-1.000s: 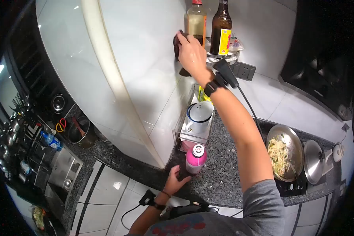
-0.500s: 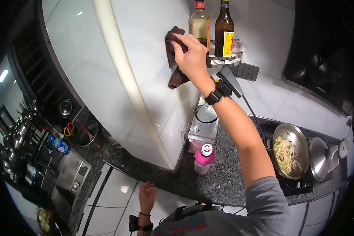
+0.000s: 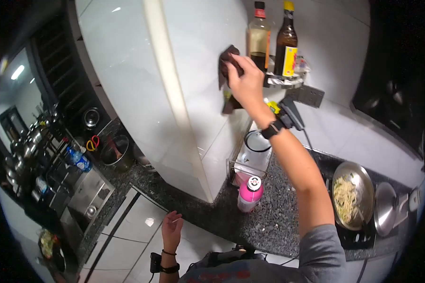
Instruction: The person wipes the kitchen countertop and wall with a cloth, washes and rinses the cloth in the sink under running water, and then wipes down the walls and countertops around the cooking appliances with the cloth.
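My right hand (image 3: 247, 80) pinches a dark brown cloth (image 3: 229, 70) against the white tiled wall (image 3: 193, 56), its lower end hanging beneath my fingers. Just right of that hand stand a sauce bottle with a red neck label (image 3: 259, 41) and a dark bottle with a yellow cap (image 3: 286, 45), both on a small wall shelf (image 3: 285, 81). Low in the view, my left hand (image 3: 172, 225) hangs in front of the white cabinets, holding nothing, its fingers loosely bent and apart.
On the dark speckled counter (image 3: 278, 217) stand a pink bottle (image 3: 250, 194) and a wire rack (image 3: 245, 169). Right of them are a pan of shredded food (image 3: 352, 195) and a metal lid (image 3: 385, 210). At left are a sink (image 3: 87, 193), a pot (image 3: 115, 153) and scissors (image 3: 93, 143).
The camera view has shifted, so the scene sits farther right and mostly lower. My right hand still presses the cloth to the wall beside the bottles. My left hand stays low and free.
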Available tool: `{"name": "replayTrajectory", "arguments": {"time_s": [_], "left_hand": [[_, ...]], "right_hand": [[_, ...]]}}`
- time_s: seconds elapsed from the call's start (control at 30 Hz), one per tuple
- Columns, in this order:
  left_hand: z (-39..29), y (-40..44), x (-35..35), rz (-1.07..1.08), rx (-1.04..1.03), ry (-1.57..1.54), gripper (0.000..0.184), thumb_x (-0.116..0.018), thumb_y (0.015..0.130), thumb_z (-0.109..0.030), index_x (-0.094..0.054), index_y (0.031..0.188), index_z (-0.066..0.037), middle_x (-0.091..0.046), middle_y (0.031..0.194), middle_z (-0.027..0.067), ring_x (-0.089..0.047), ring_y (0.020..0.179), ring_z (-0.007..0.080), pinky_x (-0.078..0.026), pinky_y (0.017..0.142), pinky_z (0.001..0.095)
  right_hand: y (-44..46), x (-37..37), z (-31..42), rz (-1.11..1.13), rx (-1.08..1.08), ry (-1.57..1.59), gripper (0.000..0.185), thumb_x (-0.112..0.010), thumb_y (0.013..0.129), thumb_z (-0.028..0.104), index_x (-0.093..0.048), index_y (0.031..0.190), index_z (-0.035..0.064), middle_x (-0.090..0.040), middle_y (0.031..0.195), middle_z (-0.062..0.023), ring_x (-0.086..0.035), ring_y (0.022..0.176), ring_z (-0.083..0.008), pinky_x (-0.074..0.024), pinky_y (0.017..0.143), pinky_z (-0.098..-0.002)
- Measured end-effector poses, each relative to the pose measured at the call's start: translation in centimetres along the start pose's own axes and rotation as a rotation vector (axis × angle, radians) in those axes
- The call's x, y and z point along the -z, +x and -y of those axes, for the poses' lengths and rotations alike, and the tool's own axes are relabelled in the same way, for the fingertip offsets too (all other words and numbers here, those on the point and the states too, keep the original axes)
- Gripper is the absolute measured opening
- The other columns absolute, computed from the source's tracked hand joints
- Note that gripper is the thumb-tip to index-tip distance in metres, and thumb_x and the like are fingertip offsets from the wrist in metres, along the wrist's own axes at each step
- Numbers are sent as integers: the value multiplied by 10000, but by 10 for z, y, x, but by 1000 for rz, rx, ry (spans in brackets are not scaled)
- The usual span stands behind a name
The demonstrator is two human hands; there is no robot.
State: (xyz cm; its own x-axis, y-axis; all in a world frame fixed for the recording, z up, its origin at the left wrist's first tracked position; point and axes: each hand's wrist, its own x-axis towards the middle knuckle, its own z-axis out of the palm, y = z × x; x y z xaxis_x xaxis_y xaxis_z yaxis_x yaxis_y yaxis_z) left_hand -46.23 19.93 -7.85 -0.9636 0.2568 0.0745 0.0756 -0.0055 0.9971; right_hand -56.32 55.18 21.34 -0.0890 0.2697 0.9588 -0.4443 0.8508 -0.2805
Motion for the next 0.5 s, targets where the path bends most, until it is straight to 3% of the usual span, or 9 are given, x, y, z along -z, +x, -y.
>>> {"name": "replayTrajectory", "arguments": {"time_s": [0.07,0.1,0.27,0.33,0.4,0.5], "left_hand": [[3,-6,4,-17,21,-16,347,-577,837,-43,-451,1158,-8,-553,1055,107,-549,938,138,-454,777,239],[4,-4,4,-21,34,-38,346,-580,837,-48,-454,1157,-7,-556,1053,108,-551,936,139,-454,779,238],[4,6,2,-80,41,-100,332,-577,848,-64,-458,1152,-3,-560,1043,109,-554,934,144,-458,795,247],[-3,4,0,-89,15,-40,317,-542,875,-89,-446,1164,-2,-560,1041,104,-558,924,151,-463,800,255],[-16,-2,-10,-236,49,-314,309,-501,906,-137,-432,1182,-16,-565,1028,97,-563,914,154,-467,795,264],[-3,-13,-1,-260,106,-494,299,-467,927,-184,-427,1182,-34,-563,1011,92,-567,900,159,-473,786,276]], "right_hand": [[10,12,4,85,-21,10,180,-622,751,78,-640,920,18,-624,862,-156,-619,769,-299,-488,691,-321],[19,15,17,21,-17,98,183,-630,748,79,-646,920,15,-633,866,-152,-631,762,-278,-488,693,-301],[69,-2,93,-79,270,323,195,-636,742,62,-647,936,40,-618,799,-125,-602,706,-235,-464,631,-290],[66,-14,105,-43,278,372,209,-644,729,57,-652,937,58,-607,781,-124,-592,689,-242,-460,626,-294],[53,-22,103,-223,417,170,207,-644,740,54,-654,947,48,-619,801,-124,-595,701,-230,-463,638,-297],[-1,-10,99,-57,235,55,205,-618,787,42,-642,987,4,-646,881,-116,-604,780,-190,-471,701,-282]]}}
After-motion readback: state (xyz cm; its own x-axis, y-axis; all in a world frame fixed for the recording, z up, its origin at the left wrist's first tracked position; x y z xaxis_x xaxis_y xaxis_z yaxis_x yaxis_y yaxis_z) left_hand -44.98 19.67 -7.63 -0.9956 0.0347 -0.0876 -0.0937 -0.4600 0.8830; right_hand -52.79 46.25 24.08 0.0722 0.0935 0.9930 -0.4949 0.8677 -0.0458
